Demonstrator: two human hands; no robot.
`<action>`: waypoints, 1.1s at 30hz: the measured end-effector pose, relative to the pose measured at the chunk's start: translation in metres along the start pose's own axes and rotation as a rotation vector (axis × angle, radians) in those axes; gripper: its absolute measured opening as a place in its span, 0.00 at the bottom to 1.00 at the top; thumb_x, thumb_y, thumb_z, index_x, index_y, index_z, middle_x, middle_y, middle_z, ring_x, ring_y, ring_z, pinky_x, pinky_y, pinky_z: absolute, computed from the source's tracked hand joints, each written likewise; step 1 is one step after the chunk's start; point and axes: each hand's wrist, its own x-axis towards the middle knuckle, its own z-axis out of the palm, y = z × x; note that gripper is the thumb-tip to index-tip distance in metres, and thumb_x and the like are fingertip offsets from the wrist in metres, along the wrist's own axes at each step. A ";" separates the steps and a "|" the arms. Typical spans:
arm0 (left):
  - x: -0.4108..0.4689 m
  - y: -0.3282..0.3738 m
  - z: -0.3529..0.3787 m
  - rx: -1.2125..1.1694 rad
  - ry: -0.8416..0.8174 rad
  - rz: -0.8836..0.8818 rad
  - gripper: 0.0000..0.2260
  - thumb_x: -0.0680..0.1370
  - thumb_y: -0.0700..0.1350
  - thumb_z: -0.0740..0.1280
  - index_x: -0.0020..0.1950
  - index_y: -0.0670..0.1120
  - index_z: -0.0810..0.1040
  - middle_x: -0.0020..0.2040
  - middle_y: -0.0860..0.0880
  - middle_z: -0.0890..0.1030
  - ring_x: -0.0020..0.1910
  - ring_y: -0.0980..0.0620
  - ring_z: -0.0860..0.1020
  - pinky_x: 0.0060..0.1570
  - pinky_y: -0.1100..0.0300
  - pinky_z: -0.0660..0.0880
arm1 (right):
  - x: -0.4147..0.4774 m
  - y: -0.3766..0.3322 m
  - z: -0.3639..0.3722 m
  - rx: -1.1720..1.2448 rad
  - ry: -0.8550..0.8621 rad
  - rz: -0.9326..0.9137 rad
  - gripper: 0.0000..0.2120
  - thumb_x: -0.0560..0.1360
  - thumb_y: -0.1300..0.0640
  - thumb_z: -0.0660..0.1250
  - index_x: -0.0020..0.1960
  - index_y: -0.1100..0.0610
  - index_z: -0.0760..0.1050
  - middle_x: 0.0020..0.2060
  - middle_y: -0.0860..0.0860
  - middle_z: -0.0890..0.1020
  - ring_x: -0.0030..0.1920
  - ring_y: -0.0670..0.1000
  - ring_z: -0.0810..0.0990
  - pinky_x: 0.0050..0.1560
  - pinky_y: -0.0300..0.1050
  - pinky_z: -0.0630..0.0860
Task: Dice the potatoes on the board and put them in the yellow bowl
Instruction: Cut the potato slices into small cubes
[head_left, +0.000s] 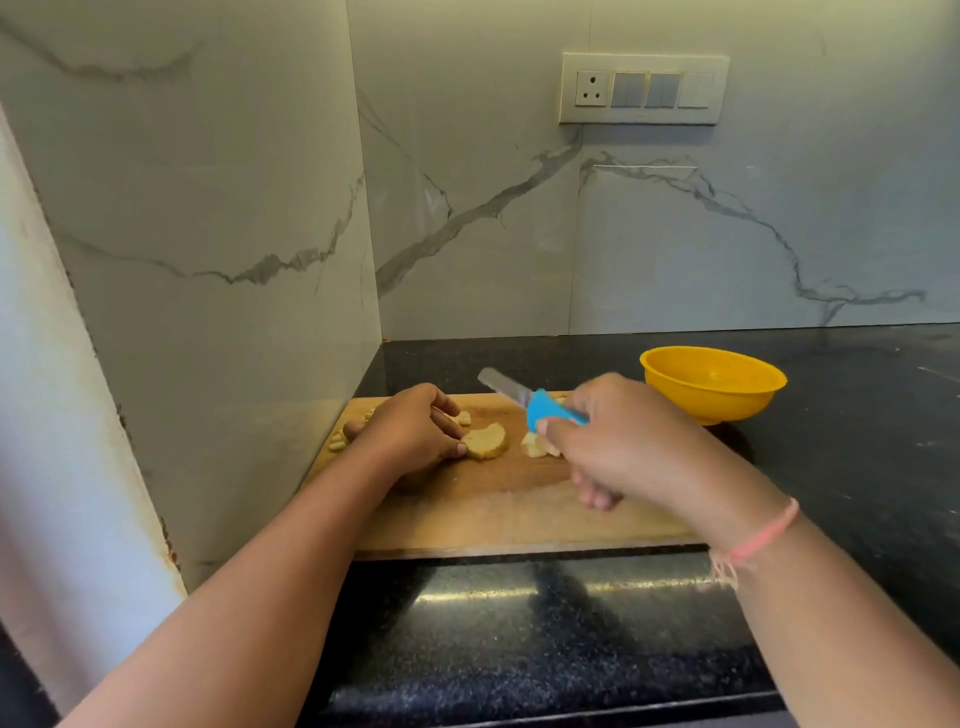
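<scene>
Head view: small diced bits (337, 442) lie at the 9 o'clock edge of the wooden board (519, 514), beside the left hand (410, 428), whose curled fingers and thumb hold the potato slice (487, 440) lying flat on it. At 3 o'clock of that slice, cut pieces (537, 447) sit half hidden by the right hand (623, 441), which grips the blue-handled knife (550, 413), blade pointing to 10 o'clock. At 2 o'clock of the board, the yellow bowl (714, 382) stands on the black counter (857, 415).
</scene>
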 end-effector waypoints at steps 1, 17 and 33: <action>0.000 0.000 0.000 0.001 -0.001 0.004 0.15 0.71 0.43 0.75 0.44 0.57 0.70 0.42 0.59 0.81 0.52 0.53 0.79 0.63 0.45 0.70 | 0.013 0.001 0.001 0.082 0.025 0.014 0.11 0.80 0.52 0.60 0.56 0.59 0.72 0.32 0.54 0.82 0.24 0.47 0.78 0.28 0.39 0.77; -0.003 0.001 0.002 0.191 0.031 0.120 0.15 0.72 0.54 0.73 0.52 0.58 0.70 0.55 0.57 0.80 0.60 0.51 0.74 0.64 0.46 0.69 | 0.095 -0.006 0.037 0.110 -0.119 0.013 0.11 0.81 0.53 0.57 0.59 0.58 0.69 0.40 0.51 0.74 0.39 0.47 0.75 0.41 0.39 0.74; -0.011 0.011 0.001 0.299 -0.049 0.156 0.28 0.74 0.55 0.70 0.72 0.53 0.67 0.67 0.54 0.75 0.63 0.53 0.74 0.66 0.48 0.68 | 0.089 -0.002 0.032 0.253 -0.098 0.076 0.14 0.81 0.55 0.58 0.64 0.59 0.67 0.50 0.57 0.79 0.45 0.53 0.83 0.48 0.46 0.81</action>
